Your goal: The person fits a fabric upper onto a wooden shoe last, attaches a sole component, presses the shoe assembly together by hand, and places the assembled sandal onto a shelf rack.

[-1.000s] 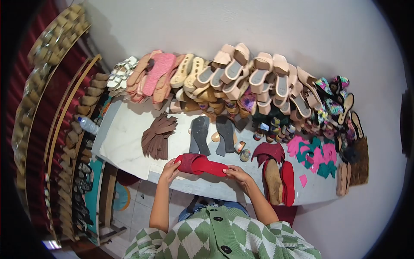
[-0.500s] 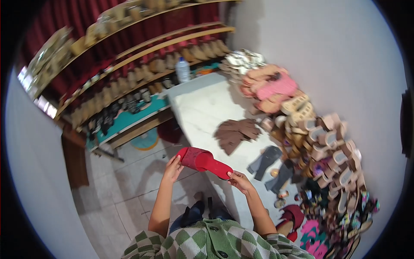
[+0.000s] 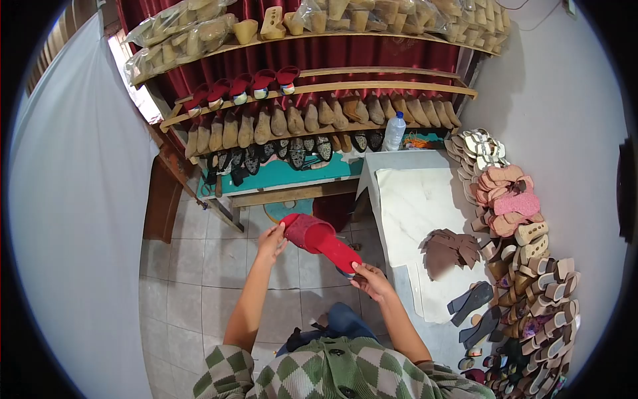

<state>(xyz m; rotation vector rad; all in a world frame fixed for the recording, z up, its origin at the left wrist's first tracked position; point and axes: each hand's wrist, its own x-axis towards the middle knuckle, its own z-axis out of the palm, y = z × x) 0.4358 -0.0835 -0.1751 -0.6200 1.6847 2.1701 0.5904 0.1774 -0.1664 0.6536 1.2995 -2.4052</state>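
A red slide sandal [image 3: 337, 251] with a wide dark-red strap is held out in front of me, above the tiled floor. My left hand [image 3: 271, 241] pinches its toe end, near the strap. At the heel end, my right hand [image 3: 371, 279] grips the sole between thumb and fingers. Ahead, several red sandals [image 3: 263, 81] stand in a row on the wooden rack, toward its left side. To the right of my hands, stacked brown cut pieces [image 3: 449, 253] and dark grey soles [image 3: 472, 302] lie on the white-topped table [image 3: 405, 219].
Wooden shoe lasts [image 3: 279, 121] line the rack, with black patterned shoes [image 3: 297, 154] below on a teal bench [image 3: 286, 177]. A water bottle [image 3: 394, 132] stands at the table's back. Piled sandals and soles [image 3: 531, 286] run along the right wall. A white curtain [image 3: 73, 199] hangs left.
My view has swung left toward the rack, so the table now appears farther right. The sandal stays in both hands, and the red sandals on the rack show clearly.
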